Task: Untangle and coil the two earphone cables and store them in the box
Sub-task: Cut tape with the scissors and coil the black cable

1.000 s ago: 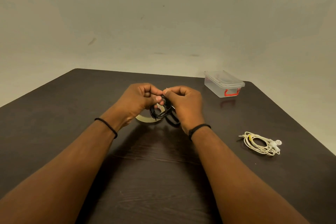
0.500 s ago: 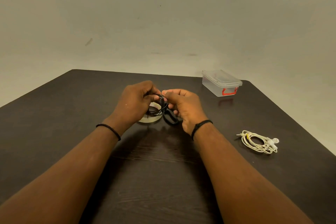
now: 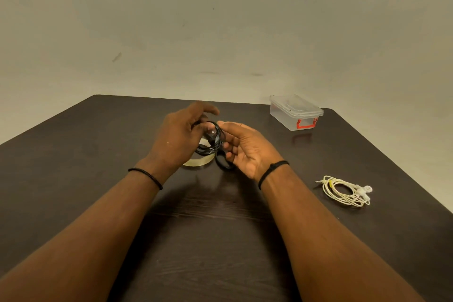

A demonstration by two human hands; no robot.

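Note:
Both hands meet above the middle of the dark table [image 3: 98, 179]. My left hand [image 3: 179, 137] grips a coiled black earphone cable [image 3: 213, 141], which loops over its fingers. My right hand [image 3: 245, 148] touches the coil from the right, fingers loosely curled around its edge; a loop of the black cable hangs below it. A coiled white earphone cable [image 3: 343, 190], bound with a yellow tie, lies on the table to the right. The clear plastic box [image 3: 295, 111] with a red latch stands at the far right, lid on.
A roll of clear tape [image 3: 198, 160] lies on the table just under my hands, partly hidden by them. The table's far edge and right edge are close to the box; a plain wall rises behind.
My hands have moved slightly away from me and opened up a little; the left hand's fingers have lifted, and the black coil shows more between the hands.

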